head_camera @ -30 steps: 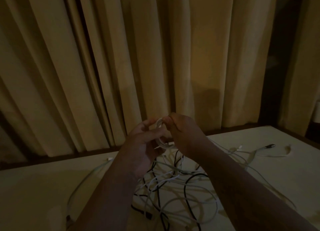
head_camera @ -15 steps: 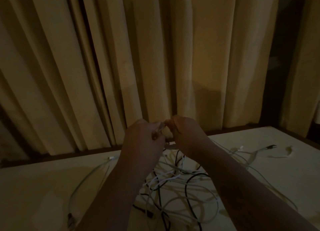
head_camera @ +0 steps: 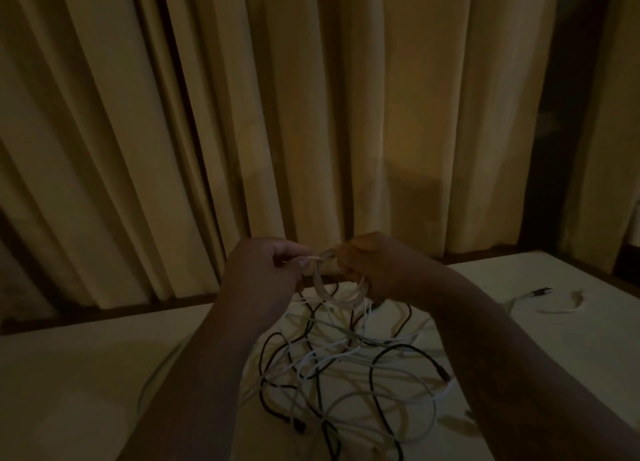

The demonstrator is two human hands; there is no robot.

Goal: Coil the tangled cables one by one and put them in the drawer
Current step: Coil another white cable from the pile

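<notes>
- Pretty dim shot, but both hands are up just above the cable pile, close together, roughly 12 o'clock from the heap.
- The left hand (head_camera: 266,270) has its fingers curled in, and thumb and fingertips pinch a thin white strand right at the top of the white coil (head_camera: 322,292).
- The right hand (head_camera: 377,266) is curled around the coil's 3 o'clock side, so that edge of the loops disappears into the grip.
- The coil itself is a small ring of a few white loops, held in the air between the two hands. A white strand drops from its lower edge down into the pile.
- The tangle (head_camera: 346,374) is a loose mess of white and black cables crossing over each other. It sits on the pale table (head_camera: 69,374) between the two forearms.
- Out at about 2 o'clock from the tangle, well apart from it, a loose white cable (head_camera: 554,310) lies on the table, with a dark plug (head_camera: 541,291) near it.
- Another pale strand loops out at 9 o'clock, past the left forearm.
- A curtain (head_camera: 311,114) in long folds hangs behind the far edge of the table.
</notes>
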